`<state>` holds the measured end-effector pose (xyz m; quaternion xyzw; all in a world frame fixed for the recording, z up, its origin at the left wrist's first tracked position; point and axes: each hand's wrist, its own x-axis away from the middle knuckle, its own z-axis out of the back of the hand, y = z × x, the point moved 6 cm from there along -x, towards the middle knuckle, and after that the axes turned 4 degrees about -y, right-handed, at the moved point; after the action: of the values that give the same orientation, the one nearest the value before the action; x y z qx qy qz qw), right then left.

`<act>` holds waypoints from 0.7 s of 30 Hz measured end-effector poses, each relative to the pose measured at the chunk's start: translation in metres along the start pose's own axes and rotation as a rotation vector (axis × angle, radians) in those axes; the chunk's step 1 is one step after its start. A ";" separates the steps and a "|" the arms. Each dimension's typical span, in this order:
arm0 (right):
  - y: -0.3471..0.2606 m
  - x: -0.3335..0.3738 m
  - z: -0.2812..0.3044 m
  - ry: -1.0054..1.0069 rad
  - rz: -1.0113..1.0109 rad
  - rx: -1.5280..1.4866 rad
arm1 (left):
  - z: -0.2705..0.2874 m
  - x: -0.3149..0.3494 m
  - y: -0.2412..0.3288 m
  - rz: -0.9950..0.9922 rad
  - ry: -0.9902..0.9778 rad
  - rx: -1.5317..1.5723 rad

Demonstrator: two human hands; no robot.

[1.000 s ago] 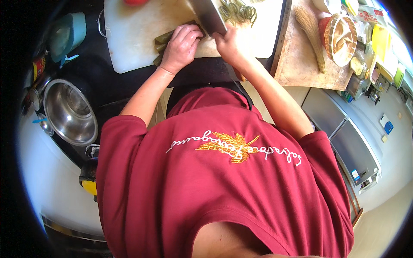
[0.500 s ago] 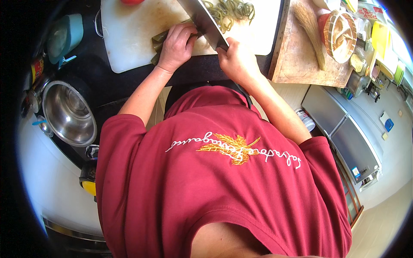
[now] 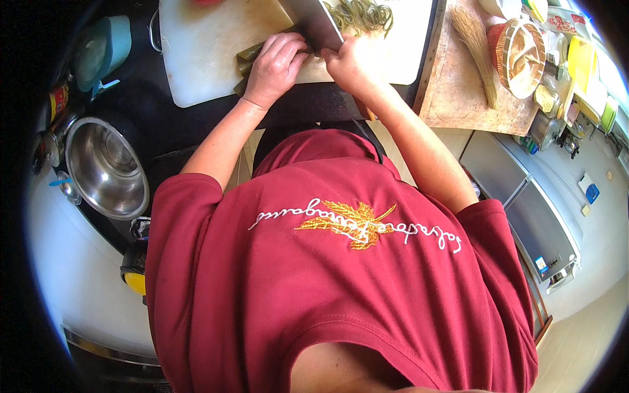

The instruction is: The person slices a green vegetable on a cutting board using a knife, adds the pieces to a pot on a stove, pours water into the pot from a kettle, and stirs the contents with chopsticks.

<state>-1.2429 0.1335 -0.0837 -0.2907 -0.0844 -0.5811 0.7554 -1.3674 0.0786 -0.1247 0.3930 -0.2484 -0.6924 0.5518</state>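
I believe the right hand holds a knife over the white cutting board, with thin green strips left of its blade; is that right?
Not quite: the thin green strips lie right of the blade, as the head view shows. The right hand does hold the knife over the white cutting board.

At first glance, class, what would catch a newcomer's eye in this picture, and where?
Most likely the dark red shirt, filling the middle and bottom, with its gold leaf embroidery across the chest. At the top, a broad cleaver in the right hand meets the folded green sheet held by the left hand on a white cutting board. A shiny steel bowl stands out at the left.
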 end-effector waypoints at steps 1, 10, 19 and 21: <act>0.001 -0.002 0.000 0.010 0.026 0.031 | 0.001 0.001 0.001 -0.008 -0.011 -0.015; 0.006 0.012 -0.007 -0.009 0.041 0.046 | 0.008 0.012 0.009 -0.016 -0.128 -0.141; 0.018 0.018 -0.015 -0.015 0.054 0.064 | 0.008 0.011 0.009 0.009 -0.070 -0.138; 0.015 0.007 -0.007 -0.030 0.060 0.031 | 0.011 0.009 0.008 0.026 -0.058 -0.142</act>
<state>-1.2286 0.1259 -0.0908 -0.2899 -0.0961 -0.5525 0.7756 -1.3727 0.0665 -0.1144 0.3293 -0.2195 -0.7123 0.5797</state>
